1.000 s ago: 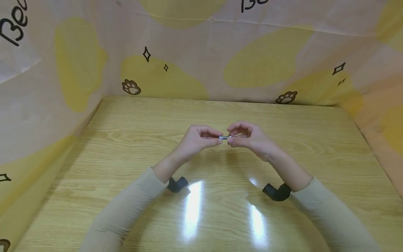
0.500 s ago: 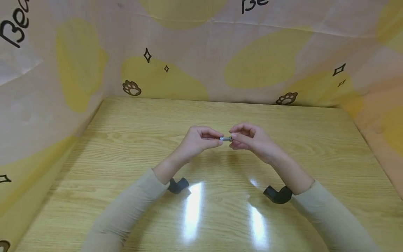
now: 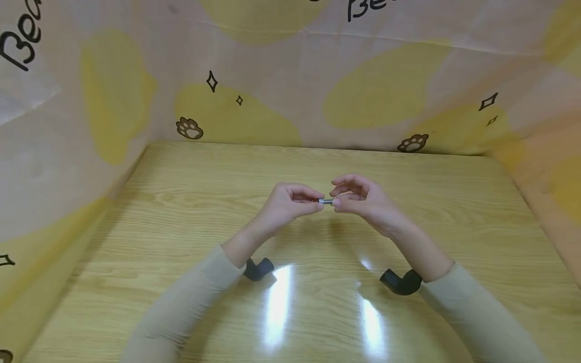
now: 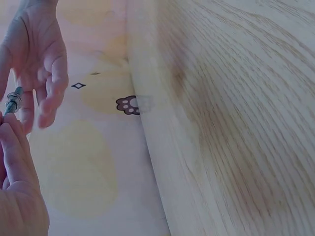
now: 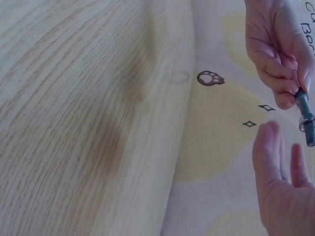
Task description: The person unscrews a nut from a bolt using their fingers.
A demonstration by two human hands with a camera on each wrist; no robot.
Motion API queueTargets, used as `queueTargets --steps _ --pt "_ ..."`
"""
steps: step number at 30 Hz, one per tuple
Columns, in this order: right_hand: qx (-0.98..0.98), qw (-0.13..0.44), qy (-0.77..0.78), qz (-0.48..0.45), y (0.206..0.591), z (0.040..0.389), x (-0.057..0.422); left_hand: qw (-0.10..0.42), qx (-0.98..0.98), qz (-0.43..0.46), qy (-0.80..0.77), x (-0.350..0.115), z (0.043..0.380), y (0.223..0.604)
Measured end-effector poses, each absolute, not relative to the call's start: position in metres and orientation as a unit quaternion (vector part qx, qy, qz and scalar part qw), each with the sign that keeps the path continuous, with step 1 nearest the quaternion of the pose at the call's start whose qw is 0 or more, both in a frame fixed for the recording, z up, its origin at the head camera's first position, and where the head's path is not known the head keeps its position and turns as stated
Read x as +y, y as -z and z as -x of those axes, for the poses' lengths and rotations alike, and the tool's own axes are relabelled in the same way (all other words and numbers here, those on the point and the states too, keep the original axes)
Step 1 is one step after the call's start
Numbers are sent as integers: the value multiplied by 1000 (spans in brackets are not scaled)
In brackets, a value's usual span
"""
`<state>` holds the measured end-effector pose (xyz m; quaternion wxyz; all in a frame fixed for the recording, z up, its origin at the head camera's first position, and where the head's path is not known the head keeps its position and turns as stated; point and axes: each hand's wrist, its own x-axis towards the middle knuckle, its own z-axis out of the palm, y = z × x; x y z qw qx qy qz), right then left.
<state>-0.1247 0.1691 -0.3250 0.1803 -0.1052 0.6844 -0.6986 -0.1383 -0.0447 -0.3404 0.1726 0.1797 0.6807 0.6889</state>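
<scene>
Held level above the table is a small metal bolt (image 3: 327,201), with a nut (image 5: 306,121) on its threaded shank. My left hand (image 3: 292,202) pinches the bolt's head end between thumb and fingertips, hiding that end. From the other side my right hand (image 3: 363,199) reaches around the threaded end, its thumb close to it in the head view. The wrist views show the right fingers (image 4: 58,73) loosely extended and spread away from the bolt. The threaded tip (image 4: 19,90) sticks out past the nut, towards the right palm.
A wood-grain table (image 3: 218,312) spreads under both hands, with bright light reflections near its front. Printed cloth walls (image 3: 272,60) enclose its back and sides. Black curved pieces (image 3: 401,282) sit at both wrists, beside the sleeves (image 3: 481,312).
The right thumb and fingers shift about the threaded end, and the right fingers now stand more spread from it. My left hand keeps its pinch on the bolt, nearly still.
</scene>
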Motion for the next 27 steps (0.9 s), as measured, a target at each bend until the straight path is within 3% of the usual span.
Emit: queueTargets --steps 5,12,20,27 --pt "675 207 704 79 322 124 165 177 679 -188 -687 -44 139 339" --pt "680 186 697 130 323 125 170 181 677 -184 -690 -44 139 337" --pt "673 209 704 86 322 126 169 179 681 -185 -686 -41 140 335" --pt "675 181 704 126 323 125 173 179 670 -189 -695 -40 140 337"
